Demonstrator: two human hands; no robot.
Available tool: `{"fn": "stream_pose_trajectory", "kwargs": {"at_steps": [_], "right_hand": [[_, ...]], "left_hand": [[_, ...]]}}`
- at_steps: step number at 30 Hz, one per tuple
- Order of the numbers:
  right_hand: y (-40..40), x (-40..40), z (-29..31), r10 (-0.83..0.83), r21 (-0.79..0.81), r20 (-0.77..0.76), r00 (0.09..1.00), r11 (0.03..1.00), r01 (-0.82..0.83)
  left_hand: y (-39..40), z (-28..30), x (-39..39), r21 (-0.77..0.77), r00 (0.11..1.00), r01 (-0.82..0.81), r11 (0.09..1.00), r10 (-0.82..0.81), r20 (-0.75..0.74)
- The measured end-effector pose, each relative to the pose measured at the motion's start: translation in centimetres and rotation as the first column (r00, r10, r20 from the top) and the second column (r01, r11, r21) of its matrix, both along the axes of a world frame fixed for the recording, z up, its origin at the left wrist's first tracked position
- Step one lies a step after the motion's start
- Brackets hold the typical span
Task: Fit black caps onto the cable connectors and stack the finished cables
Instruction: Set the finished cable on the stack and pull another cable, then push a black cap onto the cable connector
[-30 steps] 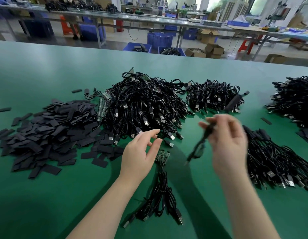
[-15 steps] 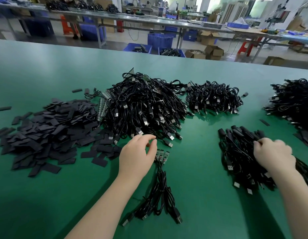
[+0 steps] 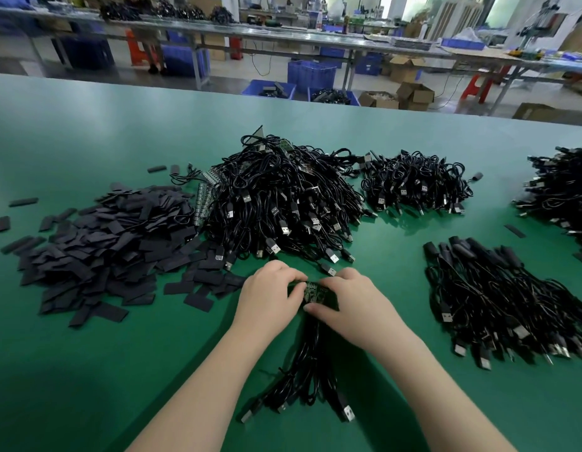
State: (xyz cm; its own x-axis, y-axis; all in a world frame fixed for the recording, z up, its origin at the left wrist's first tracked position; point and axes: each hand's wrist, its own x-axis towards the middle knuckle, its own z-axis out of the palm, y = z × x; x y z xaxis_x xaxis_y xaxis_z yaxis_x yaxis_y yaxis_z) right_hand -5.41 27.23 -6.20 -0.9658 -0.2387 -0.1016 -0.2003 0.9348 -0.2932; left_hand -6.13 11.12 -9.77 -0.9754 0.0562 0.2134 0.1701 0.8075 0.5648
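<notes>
Where the two hands meet at the near middle of the green table [image 3: 87, 125], a small bundle of cables [image 3: 307, 370] is held at its far end: the green circuit-board connectors [image 3: 314, 291] are pinched between the curled fingers of the left hand [image 3: 268, 296] and the right hand [image 3: 354, 303], and the cords are trailed toward the viewer, USB plugs lying on the surface.

Just beyond the hands, a large heap of uncapped cables [image 3: 283, 203] is recorded; to its left, touching it, a spread pile of flat black caps [image 3: 103, 243]. A smaller cable heap [image 3: 416, 184] is set to the right of the large one, a further heap [image 3: 563, 190] at the right edge, and the stack of capped cables [image 3: 498, 298] at near right, well apart from the hands.

Against half a second before, the right hand is found withdrawn from the capped stack and brought to the bundle; the left hand is lowered from just above onto the connectors.

Beyond the table a workshop floor is noted: long benches [image 3: 283, 37], blue plastic crates [image 3: 310, 73], two floor crates [image 3: 268, 89] in which dark parts are seen, open cardboard boxes [image 3: 413, 96] of contents that cannot be told, and red stools [image 3: 478, 88].
</notes>
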Motion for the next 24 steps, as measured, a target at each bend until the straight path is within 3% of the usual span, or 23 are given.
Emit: {"fn": "stream_pose_trajectory", "kwargs": {"at_steps": [3,7,9,12,14,17,21,24], "right_hand": [[0.3,-0.2,-0.6,-0.086,-0.205,0.042,0.995,0.974,0.093],[1.9,0.2,-0.3,-0.215,-0.548,0.093,0.972,0.804,0.230],[2.5,0.6,0.7,-0.205,-0.737,0.177,0.963,0.620,0.268],[2.6,1.3,2.6,-0.093,-0.935,0.260,0.961,0.222,0.275],[2.1,1.6,3.8,0.007,-0.954,0.297,0.955,0.043,0.297],[1.2,1.9,5.1,0.115,-0.936,0.315,0.942,-0.123,0.329],[-0.3,1.5,5.8,0.119,-0.901,0.341,0.933,-0.243,0.360],[-1.1,1.0,5.4,0.057,-0.878,0.390,0.919,-0.278,0.389]], "left_hand": [[0.0,0.0,0.0,-0.020,1.000,0.008,1.000,-0.008,-0.003],[0.0,-0.1,-0.1,0.005,1.000,0.012,1.000,-0.012,-0.009],[0.0,-0.1,-0.1,0.018,1.000,0.014,1.000,-0.013,-0.014],[-0.1,-0.2,-0.2,0.036,1.000,0.013,0.999,-0.013,-0.009],[-0.1,-0.3,-0.3,0.054,1.000,0.011,0.998,-0.011,-0.011],[-0.2,-0.4,-0.5,0.063,1.000,0.001,0.998,-0.001,0.010],[-0.4,-0.4,-0.8,0.198,0.998,-0.023,0.980,0.012,0.057],[-1.0,0.4,-1.0,0.472,0.997,-0.075,0.879,0.053,0.060]]}}
